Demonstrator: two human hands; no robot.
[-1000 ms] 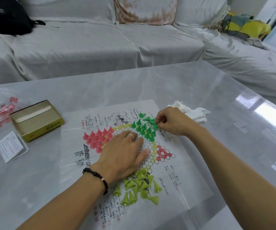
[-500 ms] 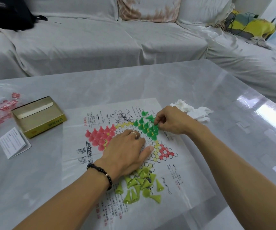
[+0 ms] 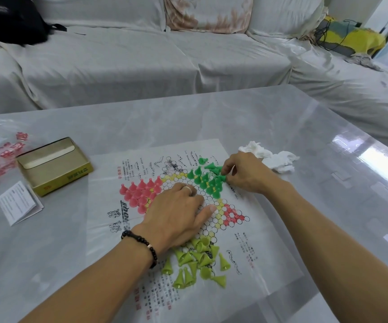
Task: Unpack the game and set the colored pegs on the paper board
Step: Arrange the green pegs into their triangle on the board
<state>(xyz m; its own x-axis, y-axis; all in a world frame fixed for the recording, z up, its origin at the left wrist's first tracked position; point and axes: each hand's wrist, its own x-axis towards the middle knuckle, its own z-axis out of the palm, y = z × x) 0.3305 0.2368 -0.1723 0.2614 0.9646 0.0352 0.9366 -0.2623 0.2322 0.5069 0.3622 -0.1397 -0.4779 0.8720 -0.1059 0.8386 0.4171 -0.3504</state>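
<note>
From the head camera: my left hand (image 3: 176, 215) lies flat, pinning the paper board (image 3: 267, 259); my right hand (image 3: 242, 173) pinches a green peg (image 3: 222, 178) at the cluster's edge — one knuckle nudge could topple the standing neighbours.

Left hand (image 3: 176, 213) flat on paper board (image 3: 270, 259), right hand (image 3: 244, 174) pinching green peg (image 3: 222, 178)

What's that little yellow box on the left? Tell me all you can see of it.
The box is a shallow cardboard tray, yellow outside with print on its side and plain tan inside, holding a pale strip. It lies open side up on the table, left of the paper board, apart from it. No hand touches it.
</note>
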